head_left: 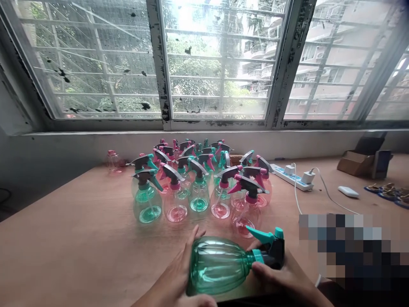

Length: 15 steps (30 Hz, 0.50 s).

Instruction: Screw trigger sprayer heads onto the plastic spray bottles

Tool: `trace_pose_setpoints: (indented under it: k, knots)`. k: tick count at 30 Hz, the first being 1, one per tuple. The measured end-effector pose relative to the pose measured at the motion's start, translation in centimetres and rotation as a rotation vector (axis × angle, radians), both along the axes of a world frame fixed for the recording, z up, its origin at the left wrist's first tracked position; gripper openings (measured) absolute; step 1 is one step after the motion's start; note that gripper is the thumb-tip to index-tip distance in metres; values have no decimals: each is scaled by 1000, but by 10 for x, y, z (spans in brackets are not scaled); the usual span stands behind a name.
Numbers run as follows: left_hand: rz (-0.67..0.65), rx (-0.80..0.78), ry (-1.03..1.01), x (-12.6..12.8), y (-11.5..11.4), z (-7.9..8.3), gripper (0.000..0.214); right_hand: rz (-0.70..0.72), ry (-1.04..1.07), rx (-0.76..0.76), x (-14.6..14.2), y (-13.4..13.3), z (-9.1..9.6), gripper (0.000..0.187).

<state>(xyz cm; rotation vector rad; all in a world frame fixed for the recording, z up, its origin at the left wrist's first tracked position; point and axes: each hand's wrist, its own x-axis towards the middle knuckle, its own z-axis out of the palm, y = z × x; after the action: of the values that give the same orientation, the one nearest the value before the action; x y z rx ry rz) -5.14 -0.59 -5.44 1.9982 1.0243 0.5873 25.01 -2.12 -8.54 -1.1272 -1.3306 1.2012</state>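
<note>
A green see-through spray bottle lies on its side in the air near the table's front edge, its base to the left. Around the base end curls my left hand, thumb below and fingers behind. My right hand grips the neck, its thumb on the turquoise collar. The black spray head with a turquoise trigger points up and to the right. Some fingers of both hands are hidden behind the bottle. Just beyond stands a pink spray bottle with a black and pink head.
Several green and pink spray bottles stand grouped mid-table. A pink bottle without a spray head is at the back left. To the right are a power strip with cables, a white device and a cardboard box. Part of the lower right is blurred.
</note>
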Motion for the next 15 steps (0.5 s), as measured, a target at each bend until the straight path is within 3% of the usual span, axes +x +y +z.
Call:
trace_pose_setpoints:
  k: [3,6,15]
  knots:
    - [46,-80,-96,0,-1,8,106,30,-36,5,0,-3,-2,47]
    - [62,-104,-54,1,-1,13,96,28,-28,2,0,-2,-2,46]
    - [56,-43,11,2,2,4,106,-53,-19,15,0,1,2,45]
